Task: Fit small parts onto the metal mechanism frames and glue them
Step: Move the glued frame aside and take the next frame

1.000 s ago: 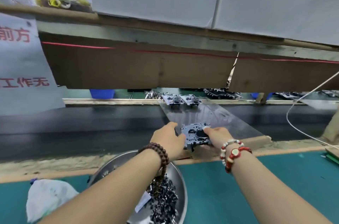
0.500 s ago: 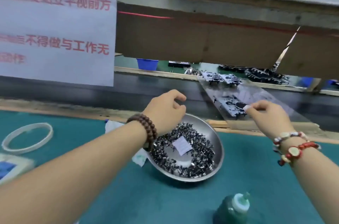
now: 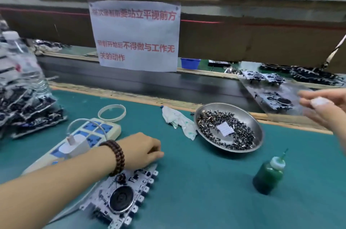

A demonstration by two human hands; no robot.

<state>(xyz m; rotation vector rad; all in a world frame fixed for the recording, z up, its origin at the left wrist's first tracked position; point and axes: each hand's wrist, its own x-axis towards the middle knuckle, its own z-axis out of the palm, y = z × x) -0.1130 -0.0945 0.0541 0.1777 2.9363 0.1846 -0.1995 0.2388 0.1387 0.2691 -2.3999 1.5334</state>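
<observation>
The green mat (image 3: 187,200) serves as the worktop, everything set within arm's reach on it. The nearest metal frame (image 3: 121,197) lies flat at the mat's near edge, likely the next one to be fitted. The left hand (image 3: 140,151) rests curled at that frame's far end, apparently taking hold of it, though its fingertips are hidden. The steel dish (image 3: 243,114) of small parts sits towards the mat's far side. The green glue bottle (image 3: 267,176) stands upright on the mat, nearer than the dish. The right hand (image 3: 322,107) hovers blurred beyond the mat; its grip is unclear.
</observation>
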